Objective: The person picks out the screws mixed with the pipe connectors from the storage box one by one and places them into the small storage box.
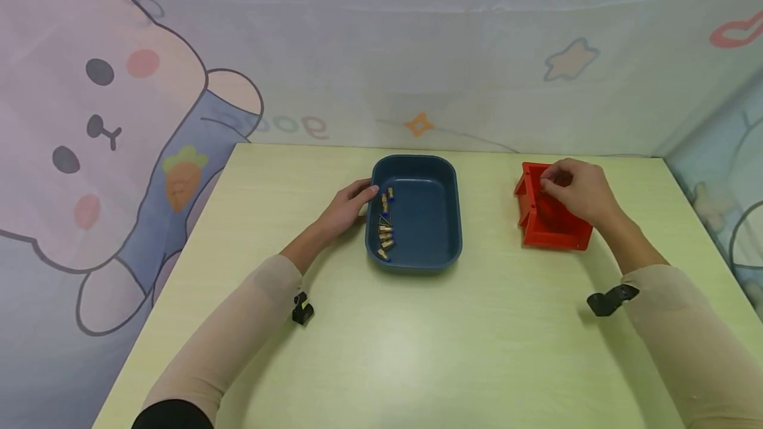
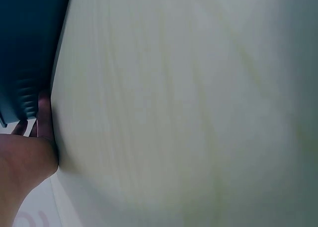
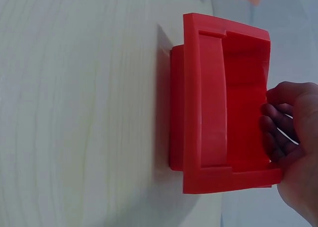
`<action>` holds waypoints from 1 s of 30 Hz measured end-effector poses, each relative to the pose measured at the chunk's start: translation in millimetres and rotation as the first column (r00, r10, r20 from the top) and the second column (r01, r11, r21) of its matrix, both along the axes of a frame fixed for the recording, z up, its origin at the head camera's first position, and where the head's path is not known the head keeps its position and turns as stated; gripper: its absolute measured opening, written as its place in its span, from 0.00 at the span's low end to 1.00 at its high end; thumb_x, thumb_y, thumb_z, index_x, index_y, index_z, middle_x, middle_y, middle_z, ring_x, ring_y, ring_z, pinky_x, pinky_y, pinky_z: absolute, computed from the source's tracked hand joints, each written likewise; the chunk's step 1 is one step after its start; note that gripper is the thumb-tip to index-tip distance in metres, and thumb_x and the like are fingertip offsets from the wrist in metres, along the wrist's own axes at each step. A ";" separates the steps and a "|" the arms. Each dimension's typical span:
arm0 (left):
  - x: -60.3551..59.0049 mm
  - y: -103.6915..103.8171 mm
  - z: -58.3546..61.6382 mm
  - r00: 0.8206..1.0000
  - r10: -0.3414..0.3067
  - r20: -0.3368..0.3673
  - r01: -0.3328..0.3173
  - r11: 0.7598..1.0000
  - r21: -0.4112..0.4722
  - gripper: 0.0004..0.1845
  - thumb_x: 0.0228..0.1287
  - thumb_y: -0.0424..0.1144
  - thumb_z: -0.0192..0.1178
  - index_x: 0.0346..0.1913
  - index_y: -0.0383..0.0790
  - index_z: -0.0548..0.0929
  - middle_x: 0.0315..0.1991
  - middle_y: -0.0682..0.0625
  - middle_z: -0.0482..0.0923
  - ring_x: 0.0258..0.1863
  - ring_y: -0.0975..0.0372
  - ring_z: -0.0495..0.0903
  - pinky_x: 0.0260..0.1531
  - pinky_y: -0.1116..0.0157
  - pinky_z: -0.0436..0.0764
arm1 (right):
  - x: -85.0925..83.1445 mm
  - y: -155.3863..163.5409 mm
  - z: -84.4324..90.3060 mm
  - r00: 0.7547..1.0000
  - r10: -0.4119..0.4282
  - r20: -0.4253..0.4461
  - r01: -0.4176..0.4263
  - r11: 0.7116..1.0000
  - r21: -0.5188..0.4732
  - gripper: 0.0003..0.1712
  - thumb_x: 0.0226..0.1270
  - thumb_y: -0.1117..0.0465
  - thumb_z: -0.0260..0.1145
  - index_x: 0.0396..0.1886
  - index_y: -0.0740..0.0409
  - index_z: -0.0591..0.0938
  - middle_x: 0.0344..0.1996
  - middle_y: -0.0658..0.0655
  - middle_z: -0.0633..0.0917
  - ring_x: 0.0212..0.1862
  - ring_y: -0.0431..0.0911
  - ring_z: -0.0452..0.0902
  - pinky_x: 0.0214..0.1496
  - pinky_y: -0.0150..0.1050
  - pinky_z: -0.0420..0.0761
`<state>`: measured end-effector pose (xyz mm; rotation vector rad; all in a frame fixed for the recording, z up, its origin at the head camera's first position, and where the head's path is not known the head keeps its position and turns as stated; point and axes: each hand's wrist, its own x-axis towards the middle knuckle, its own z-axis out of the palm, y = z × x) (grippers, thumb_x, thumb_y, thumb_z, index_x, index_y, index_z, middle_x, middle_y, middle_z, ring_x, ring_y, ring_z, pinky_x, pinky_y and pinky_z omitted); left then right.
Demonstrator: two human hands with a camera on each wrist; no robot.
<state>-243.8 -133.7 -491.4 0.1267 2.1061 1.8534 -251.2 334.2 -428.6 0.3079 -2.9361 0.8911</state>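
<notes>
Head view shows the right hand (image 1: 577, 192) with fingers curled over the back rim of a red plastic bin (image 1: 550, 217), gripping it near the table's right side, while the left hand (image 1: 348, 207) rests with loosely extended fingers against the left rim of a dark blue tray (image 1: 438, 217) and holds nothing. Small brass-coloured parts (image 1: 385, 225), some blue-tipped, lie along the tray's left inner edge, and both containers sit well apart on the pale wooden table (image 1: 417, 349).

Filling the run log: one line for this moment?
left hand: touches blue tray rim | right hand: curled over red bin | brass parts: in tray
</notes>
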 end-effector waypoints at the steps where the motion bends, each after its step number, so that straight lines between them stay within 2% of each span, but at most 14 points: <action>1: 0.2 0.1 0.1 1.000 0.000 0.001 0.000 1.000 0.000 0.34 0.82 0.58 0.55 0.81 0.45 0.67 0.78 0.44 0.66 0.78 0.51 0.65 0.69 0.47 0.77 | 0.3 0.4 1.4 1.000 0.002 -0.005 -0.002 1.000 0.004 0.12 0.79 0.61 0.65 0.52 0.66 0.84 0.45 0.66 0.85 0.47 0.58 0.78 0.48 0.45 0.79; 6: 0.7 0.4 -0.2 1.000 0.003 -0.001 -0.003 1.000 -0.007 0.34 0.82 0.57 0.54 0.81 0.44 0.66 0.78 0.44 0.66 0.78 0.51 0.65 0.69 0.47 0.77 | 2.1 -4.0 10.1 0.999 0.007 -0.031 -0.007 1.000 -0.011 0.12 0.78 0.61 0.66 0.51 0.65 0.85 0.44 0.65 0.86 0.45 0.57 0.78 0.42 0.31 0.76; 11: -0.1 0.2 -0.3 1.000 0.001 -0.008 -0.001 1.000 -0.016 0.34 0.82 0.58 0.54 0.81 0.44 0.66 0.78 0.44 0.67 0.78 0.51 0.66 0.69 0.47 0.76 | 4.5 -18.9 16.4 0.999 0.033 -0.032 -0.035 0.998 -0.059 0.12 0.79 0.59 0.66 0.52 0.63 0.85 0.44 0.63 0.86 0.46 0.55 0.78 0.42 0.25 0.74; 21: -0.7 0.3 -0.9 1.000 -0.002 -0.006 0.002 1.000 -0.013 0.34 0.83 0.58 0.54 0.81 0.44 0.66 0.78 0.44 0.67 0.77 0.52 0.66 0.69 0.47 0.77 | 3.3 -46.4 17.2 0.987 0.109 -0.119 -0.121 0.987 -0.104 0.05 0.74 0.65 0.70 0.45 0.62 0.88 0.36 0.59 0.88 0.37 0.49 0.79 0.38 0.23 0.75; 30: 0.2 0.2 -0.3 1.000 -0.009 -0.007 0.009 1.000 -0.003 0.34 0.83 0.57 0.53 0.81 0.43 0.65 0.77 0.44 0.67 0.77 0.52 0.66 0.69 0.48 0.77 | 3.4 -59.4 14.9 0.988 0.120 -0.099 -0.134 0.979 -0.151 0.06 0.75 0.65 0.69 0.45 0.62 0.88 0.37 0.59 0.88 0.38 0.50 0.80 0.38 0.23 0.77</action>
